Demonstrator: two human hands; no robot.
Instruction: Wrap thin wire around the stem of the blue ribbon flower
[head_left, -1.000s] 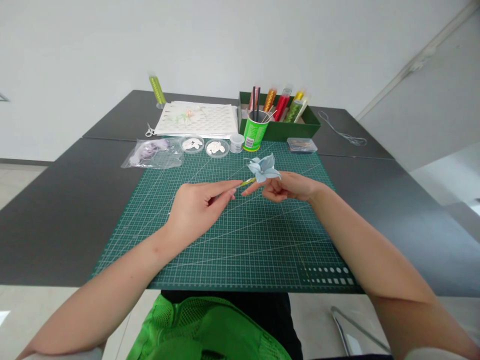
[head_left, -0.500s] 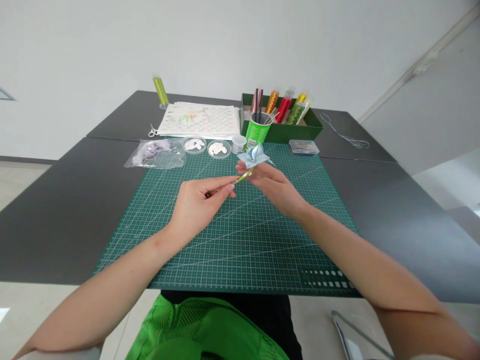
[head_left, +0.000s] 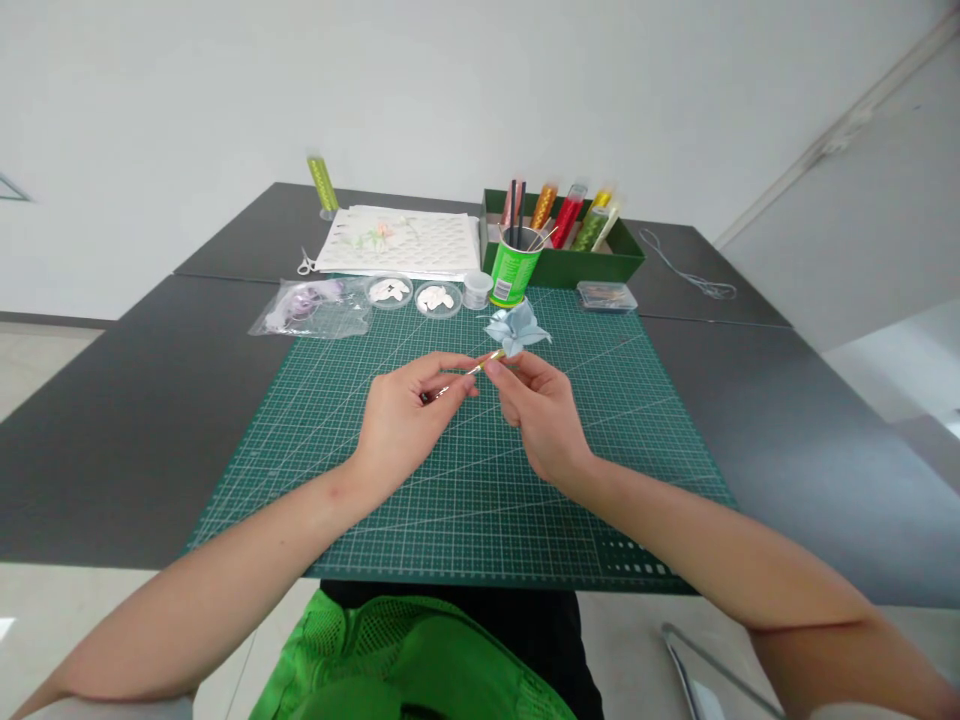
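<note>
Flower [head_left: 517, 328], pale blue and open-petaled, leans above the far part of the green cutting mat [head_left: 465, 490] on my feed, with the green can [head_left: 511, 278] standing just behind it. From my end I see the right hand [head_left: 544, 410] pinching its yellow-green stem [head_left: 493, 358] between thumb and fingers, close under the petals. The left hand [head_left: 409, 410] grasps the silvery lower part of that stem, thumb against forefinger, and a dark bit shows near the palm. The two sets of fingertips nearly meet; I cannot tell whether they touch.

Beyond the hands I make out two clear dishes with white pieces [head_left: 435, 297], a small lidded tub [head_left: 477, 290] beside the can, and a clear plastic bag [head_left: 330, 318] to the left. Further back, I have white sheets [head_left: 442, 250] next to a dark green box [head_left: 585, 267] of colored spools [head_left: 568, 216].
</note>
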